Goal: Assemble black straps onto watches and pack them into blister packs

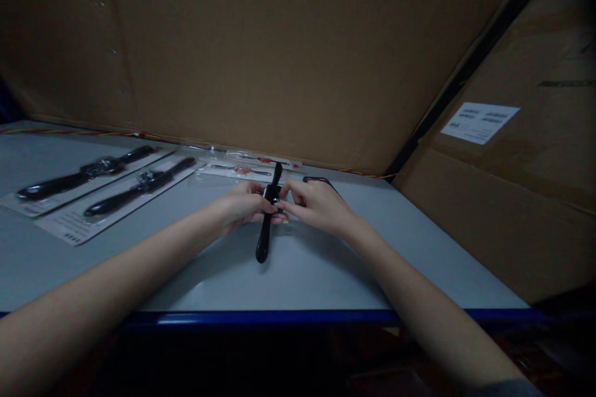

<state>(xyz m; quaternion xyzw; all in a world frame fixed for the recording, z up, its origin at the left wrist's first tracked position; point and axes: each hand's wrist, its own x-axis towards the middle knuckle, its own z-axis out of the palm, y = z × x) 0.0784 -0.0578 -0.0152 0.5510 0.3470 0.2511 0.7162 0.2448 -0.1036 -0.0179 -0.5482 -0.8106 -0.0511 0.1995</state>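
Observation:
A black spokeshave (264, 242) is held up over the table, its two handles pointing up and down, slightly tilted. My left hand (242, 206) is closed around its middle, thumb in front and fingers behind. From the right, my right hand (314, 203) pinches with thumb and fingertips at a small shiny metal part on the tool's body. That part is mostly covered by the fingers, so its exact form cannot be made out.
Two packaged spokeshaves (139, 189) (88, 173) lie on cards at the left. Flatter card packs (239, 172) lie at the back. Behind my right hand is a dark object (321, 180). Cardboard walls (298, 62) stand behind and right; a blue edge (261, 319) borders the front.

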